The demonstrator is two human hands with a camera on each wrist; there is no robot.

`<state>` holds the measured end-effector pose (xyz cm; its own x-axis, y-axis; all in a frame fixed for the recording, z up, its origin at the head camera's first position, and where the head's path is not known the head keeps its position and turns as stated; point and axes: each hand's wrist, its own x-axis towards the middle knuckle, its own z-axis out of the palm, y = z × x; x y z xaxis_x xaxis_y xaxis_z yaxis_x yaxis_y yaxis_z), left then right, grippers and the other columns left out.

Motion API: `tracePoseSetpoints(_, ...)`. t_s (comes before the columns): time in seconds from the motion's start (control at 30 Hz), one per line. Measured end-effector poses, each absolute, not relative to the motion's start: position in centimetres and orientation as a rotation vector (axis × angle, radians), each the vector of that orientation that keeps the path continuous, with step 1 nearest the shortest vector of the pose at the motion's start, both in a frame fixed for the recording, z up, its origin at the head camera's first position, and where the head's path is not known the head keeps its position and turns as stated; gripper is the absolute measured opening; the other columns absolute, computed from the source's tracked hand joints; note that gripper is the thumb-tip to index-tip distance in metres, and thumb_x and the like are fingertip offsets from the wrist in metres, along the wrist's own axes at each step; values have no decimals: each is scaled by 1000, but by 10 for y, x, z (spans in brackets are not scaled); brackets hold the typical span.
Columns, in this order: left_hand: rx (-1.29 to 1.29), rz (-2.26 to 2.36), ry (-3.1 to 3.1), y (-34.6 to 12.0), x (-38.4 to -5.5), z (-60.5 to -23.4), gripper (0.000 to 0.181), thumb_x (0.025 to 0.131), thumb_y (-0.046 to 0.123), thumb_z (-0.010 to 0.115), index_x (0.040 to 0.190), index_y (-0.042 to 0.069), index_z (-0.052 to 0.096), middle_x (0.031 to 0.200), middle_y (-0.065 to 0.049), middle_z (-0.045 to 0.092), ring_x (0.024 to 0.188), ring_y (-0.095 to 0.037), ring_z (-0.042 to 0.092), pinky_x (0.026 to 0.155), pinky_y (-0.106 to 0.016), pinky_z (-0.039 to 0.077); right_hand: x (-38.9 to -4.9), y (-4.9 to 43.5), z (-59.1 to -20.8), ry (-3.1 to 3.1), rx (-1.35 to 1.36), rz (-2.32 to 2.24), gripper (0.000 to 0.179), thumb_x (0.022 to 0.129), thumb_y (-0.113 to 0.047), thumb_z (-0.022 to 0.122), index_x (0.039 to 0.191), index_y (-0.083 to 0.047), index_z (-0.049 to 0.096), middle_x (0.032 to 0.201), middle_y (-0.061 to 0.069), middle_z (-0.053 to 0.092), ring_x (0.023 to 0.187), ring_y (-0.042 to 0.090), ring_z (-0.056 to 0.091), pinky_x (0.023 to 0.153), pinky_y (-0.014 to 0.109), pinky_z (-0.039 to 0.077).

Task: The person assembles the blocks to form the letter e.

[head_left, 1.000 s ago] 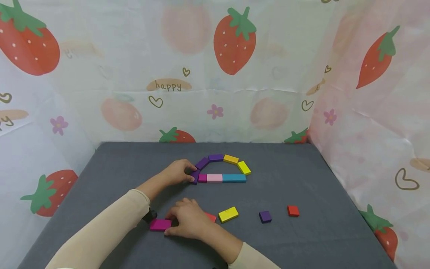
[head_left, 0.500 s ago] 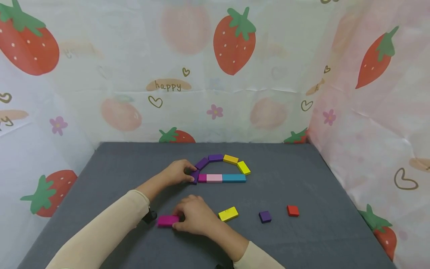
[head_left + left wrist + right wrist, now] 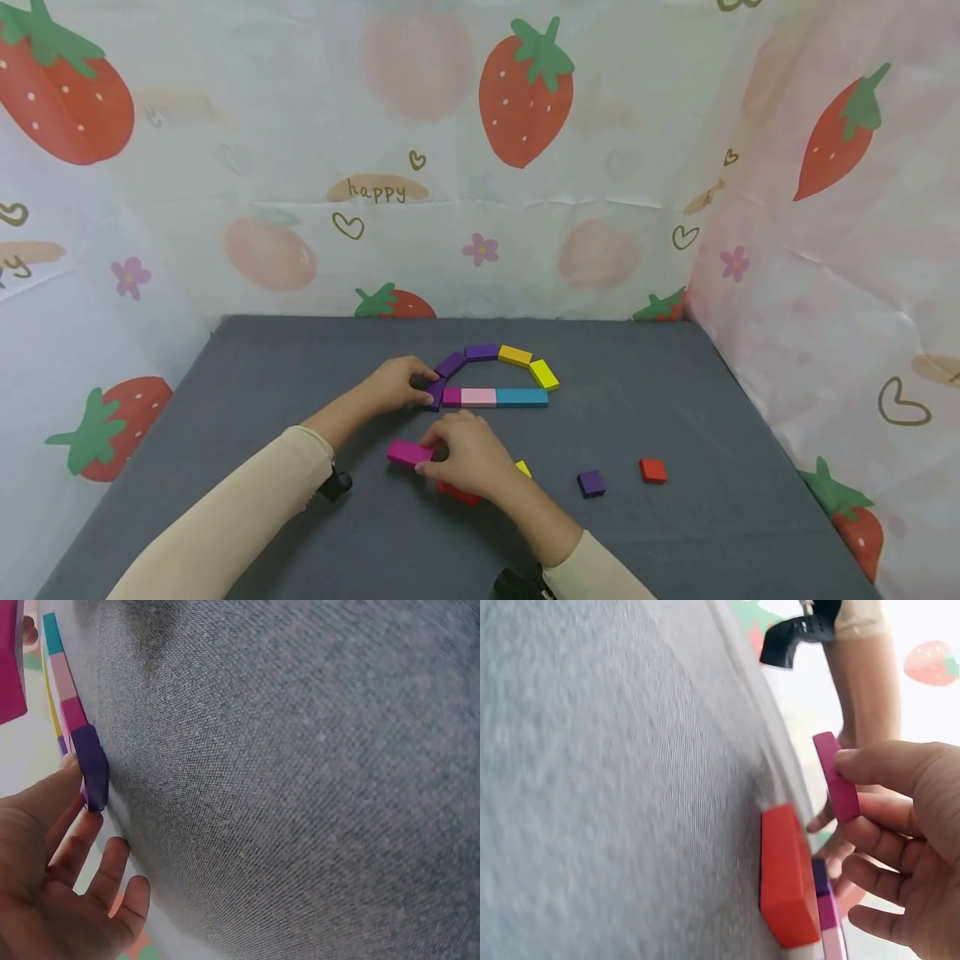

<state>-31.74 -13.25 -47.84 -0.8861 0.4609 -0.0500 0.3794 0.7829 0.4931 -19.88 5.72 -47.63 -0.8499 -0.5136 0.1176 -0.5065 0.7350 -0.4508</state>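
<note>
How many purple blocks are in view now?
4: the arch has a top block, a left sloping block and a lower-left block pinched by the left hand; a loose block lies right of the right hand. Others may be hidden.

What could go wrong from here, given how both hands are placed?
The magenta block might tilt or slip, since the right grip pinches it near one end. The left grip pinches the purple block at one end of the arc; a small jerk could push it out of line.
</note>
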Motion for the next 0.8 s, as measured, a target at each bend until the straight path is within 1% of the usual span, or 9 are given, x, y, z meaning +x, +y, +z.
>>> tracePoseSetpoints(0.23, 649, 728, 2806, -132, -317, -479, 38, 91, 22, 79, 126, 9, 73, 125, -12, 68, 117, -31, 62, 102, -50, 48, -205, 66, -482, 2947, -707, -828, 25, 86, -41, 82, 104, -23, 78, 96, -13, 68, 97, 9, 54, 93, 36, 47)
tracePoseSetpoints(0.57, 647, 738, 2798, -133, -317, -478, 37, 91, 22, 79, 125, 9, 74, 125, -12, 69, 122, -33, 60, 106, -51, 46, -210, 68, -486, 2957, -611, -882, 24, 86, -40, 83, 102, -23, 79, 98, -10, 68, 97, 11, 57, 93, 39, 47)
tracePoseSetpoints(0.8, 641, 753, 2791, -133, -317, -477, 37, 91, 21, 79, 126, 9, 73, 126, -12, 69, 123, -33, 60, 106, -52, 46, -215, 67, -489, 2985, -550, -869, 27, 86, -40, 82, 102, -20, 78, 96, -8, 69, 91, 11, 56, 92, 40, 46)
